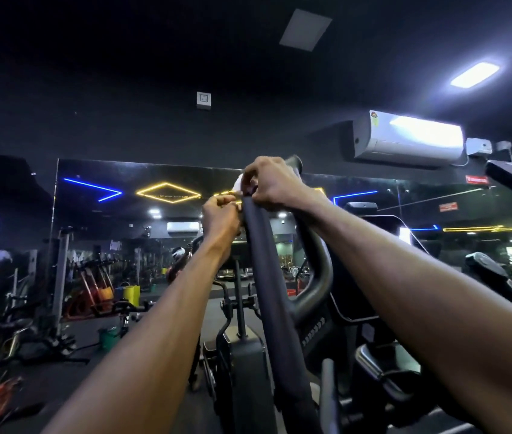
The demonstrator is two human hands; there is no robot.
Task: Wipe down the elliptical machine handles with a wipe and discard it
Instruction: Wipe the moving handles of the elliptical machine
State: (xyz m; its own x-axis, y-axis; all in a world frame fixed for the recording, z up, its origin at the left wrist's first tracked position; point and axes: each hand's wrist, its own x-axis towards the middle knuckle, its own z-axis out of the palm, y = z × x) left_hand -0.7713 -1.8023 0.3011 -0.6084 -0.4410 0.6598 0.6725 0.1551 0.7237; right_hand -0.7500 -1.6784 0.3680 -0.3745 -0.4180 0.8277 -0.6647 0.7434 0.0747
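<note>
Both forearms reach up to the handle [267,277]. Left hand [221,217] and right hand [272,184] pinch the wipe [237,183] at its top end. Being thin and limp, the wipe probably needs wrapping round the stiff handle.

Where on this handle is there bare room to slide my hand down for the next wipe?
Free: the long padded handle below both hands, bare down to the machine's base. Also the curved grey bar beside it, below the right hand. Crowded: the handle's top, where the right hand and left hand bunch together around the white wipe.
</note>
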